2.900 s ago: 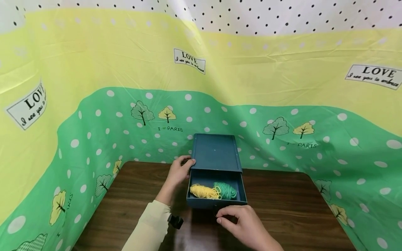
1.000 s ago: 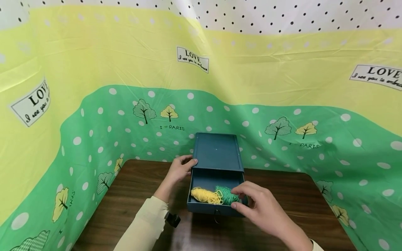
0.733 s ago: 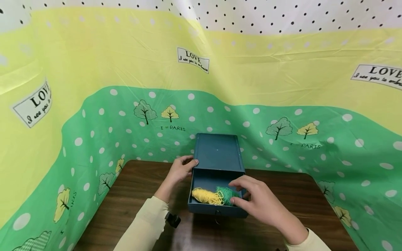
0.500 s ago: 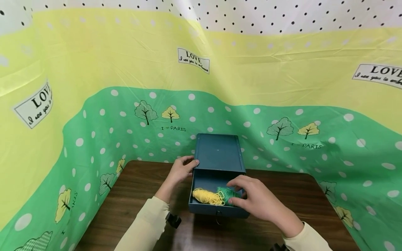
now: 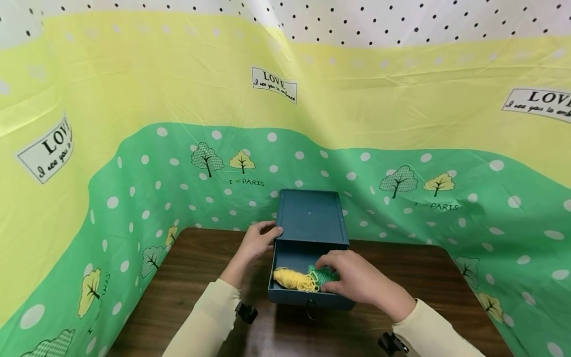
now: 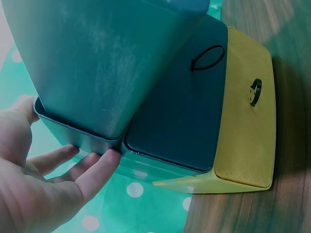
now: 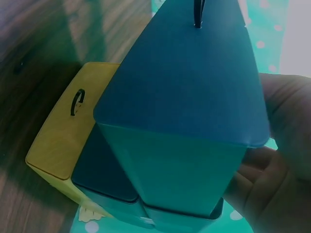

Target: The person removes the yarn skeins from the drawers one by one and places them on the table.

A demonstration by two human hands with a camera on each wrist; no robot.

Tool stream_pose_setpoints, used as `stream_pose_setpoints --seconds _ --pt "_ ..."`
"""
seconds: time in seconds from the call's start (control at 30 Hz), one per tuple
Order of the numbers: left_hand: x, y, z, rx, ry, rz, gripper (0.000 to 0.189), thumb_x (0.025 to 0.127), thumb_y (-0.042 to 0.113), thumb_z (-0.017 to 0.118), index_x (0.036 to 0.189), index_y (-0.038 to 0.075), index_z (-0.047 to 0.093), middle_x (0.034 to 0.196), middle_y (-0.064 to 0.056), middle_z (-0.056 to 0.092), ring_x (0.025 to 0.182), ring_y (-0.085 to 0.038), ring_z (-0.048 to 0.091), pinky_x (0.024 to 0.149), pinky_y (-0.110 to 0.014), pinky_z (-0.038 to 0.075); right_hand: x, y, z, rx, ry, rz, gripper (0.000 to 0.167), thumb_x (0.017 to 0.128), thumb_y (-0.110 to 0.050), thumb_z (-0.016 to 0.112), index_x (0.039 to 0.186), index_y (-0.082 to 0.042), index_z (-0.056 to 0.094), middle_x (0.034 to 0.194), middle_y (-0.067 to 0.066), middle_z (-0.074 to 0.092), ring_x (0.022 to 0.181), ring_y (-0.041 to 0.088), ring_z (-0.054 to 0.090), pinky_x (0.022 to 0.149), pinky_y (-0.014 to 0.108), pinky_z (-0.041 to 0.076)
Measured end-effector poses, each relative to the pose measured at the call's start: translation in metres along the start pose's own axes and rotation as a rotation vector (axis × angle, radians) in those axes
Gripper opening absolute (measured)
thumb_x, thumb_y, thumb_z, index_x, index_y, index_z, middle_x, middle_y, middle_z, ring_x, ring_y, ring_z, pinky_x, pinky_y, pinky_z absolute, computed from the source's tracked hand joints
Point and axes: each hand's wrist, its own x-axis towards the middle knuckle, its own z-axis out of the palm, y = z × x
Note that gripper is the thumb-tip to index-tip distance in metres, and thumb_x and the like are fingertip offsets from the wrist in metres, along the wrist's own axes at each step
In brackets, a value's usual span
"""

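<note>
A stack of small drawers stands on the table, its blue top housing [image 5: 310, 215] level at the back. The top blue drawer [image 5: 290, 296] is pulled out, holding a yellow yarn bundle [image 5: 292, 279] on its left and a green yarn bundle [image 5: 324, 276] on its right. My left hand [image 5: 258, 241] holds the housing's front left corner, thumb on top and fingers [image 6: 99, 172] along the side. My right hand [image 5: 357, 277] reaches over the drawer's right wall, thumb and fingertips on either side of the green yarn. In the right wrist view the drawer hides the fingertips.
Under the pulled-out drawer sit a second blue drawer [image 6: 175, 121] and a yellow drawer [image 6: 245, 126], both pushed in, with black loop pulls. A brown wooden table [image 5: 192, 277] carries the stack. A patterned green and yellow curtain [image 5: 250, 198] hangs close behind it.
My right hand has left the pull loop, moved up over the drawer, and shifted left and around the green yarn. The drawer is slightly further out; my left hand stays on the housing.
</note>
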Motion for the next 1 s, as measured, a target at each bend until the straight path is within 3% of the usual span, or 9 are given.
stream_pose_setpoints --seconds 0.2,0.4,0.5,0.77,1.0 --pt "-0.001 0.000 0.001 0.011 -0.002 0.004 0.061 0.101 0.033 0.067 0.151 0.001 0.049 0.141 -0.023 0.057 0.117 -0.038 0.066 0.091 -0.045 0.060 0.005 0.003 0.003 0.000 -0.039 -0.004 0.033 0.086 -0.021 0.085 0.118 -0.019 0.075 0.111 -0.006 0.074 0.090 0.006 0.067 0.073 0.030 0.057" --pt "-0.001 -0.001 0.001 0.035 0.013 0.010 0.059 0.102 0.033 0.066 0.150 0.002 0.051 0.140 -0.022 0.058 0.116 -0.036 0.066 0.090 -0.045 0.060 0.007 0.006 0.005 0.032 -0.002 -0.001 0.029 0.087 -0.012 0.080 0.115 -0.018 0.075 0.104 -0.006 0.074 0.069 -0.001 0.057 0.062 0.026 0.049" --pt "0.000 -0.001 0.000 0.040 0.015 0.011 0.058 0.101 0.034 0.068 0.149 0.004 0.053 0.139 -0.020 0.059 0.116 -0.034 0.067 0.091 -0.044 0.060 0.007 0.006 0.004 0.036 0.027 0.015 0.028 0.087 -0.011 0.078 0.114 -0.019 0.076 0.102 -0.007 0.073 0.067 0.000 0.055 0.061 0.024 0.048" --pt "0.000 -0.001 0.001 0.038 0.014 0.005 0.061 0.099 0.036 0.069 0.149 0.004 0.053 0.137 -0.020 0.059 0.114 -0.032 0.068 0.091 -0.042 0.061 0.001 0.006 -0.007 0.061 0.073 0.032 0.026 0.088 -0.011 0.077 0.111 -0.021 0.075 0.098 -0.009 0.069 0.067 0.005 0.053 0.059 0.024 0.046" --pt "-0.001 -0.002 0.002 0.033 0.017 0.000 0.062 0.099 0.037 0.069 0.150 0.005 0.052 0.138 -0.019 0.058 0.116 -0.033 0.067 0.092 -0.043 0.060 -0.004 0.007 -0.018 0.073 0.105 0.049 0.028 0.088 -0.011 0.077 0.114 -0.020 0.075 0.108 -0.004 0.071 0.078 0.009 0.057 0.062 0.024 0.049"
